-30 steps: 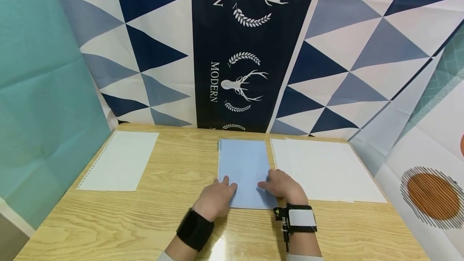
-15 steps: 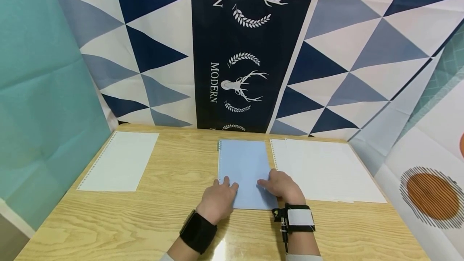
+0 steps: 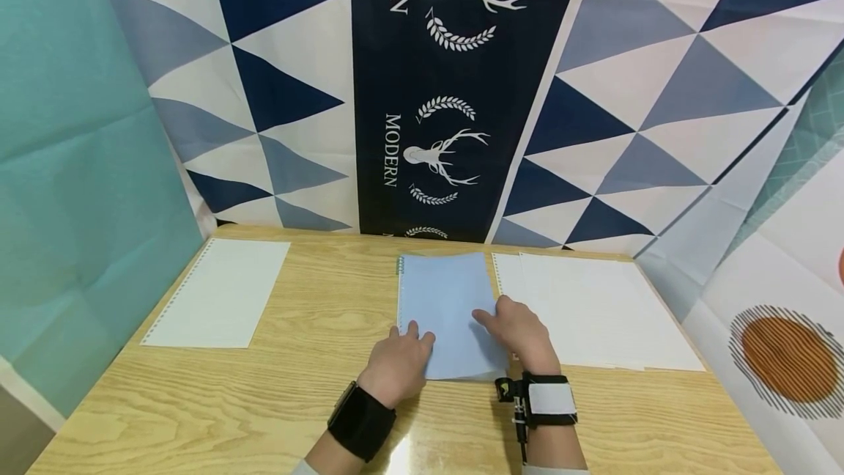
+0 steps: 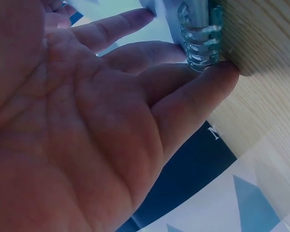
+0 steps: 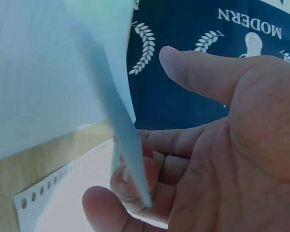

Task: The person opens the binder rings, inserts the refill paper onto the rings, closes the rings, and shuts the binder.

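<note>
A blue-covered spiral notebook (image 3: 442, 299) lies in the middle of the table, its rings (image 4: 203, 43) along the left side. My left hand (image 3: 395, 365) rests at the notebook's lower left. In the left wrist view its extended fingers touch the rings and cover edge. My right hand (image 3: 521, 328) is at the right edge, its fingers bent around the raised cover (image 5: 111, 106), its thumb held out straight. Lined page shows under the cover in the right wrist view. The cover partly hides the right fingertips in that view.
A loose punched sheet (image 3: 217, 292) lies at the far left of the wooden table (image 3: 198, 416). Several overlapping white sheets (image 3: 593, 306) lie just right of the notebook. A patterned cloth (image 3: 283, 79) hangs behind the table's back edge.
My right hand has risen slightly, and the cover's right side has lifted off the pages beneath. The left hand has shifted a little to the right and stays at the rings.
</note>
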